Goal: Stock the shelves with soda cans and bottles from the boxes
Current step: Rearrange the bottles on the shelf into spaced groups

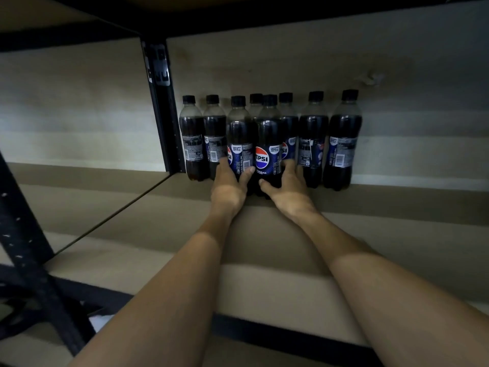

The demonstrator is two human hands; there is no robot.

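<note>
Several dark Pepsi bottles with black caps stand in a row at the back of the shelf board (397,234). Two more stand in front of that row. My left hand (228,185) grips the lower part of the front left bottle (239,136), thumb across its label. My right hand (287,188) grips the base of the front right bottle (268,139), whose Pepsi logo faces me. Both bottles are upright and stand side by side, touching. Both arms reach deep into the shelf.
A black metal upright (162,109) stands just left of the bottle row, another black post (29,247) at near left. The shelf above (264,11) hangs low over the caps. The back wall (410,102) is right behind the row.
</note>
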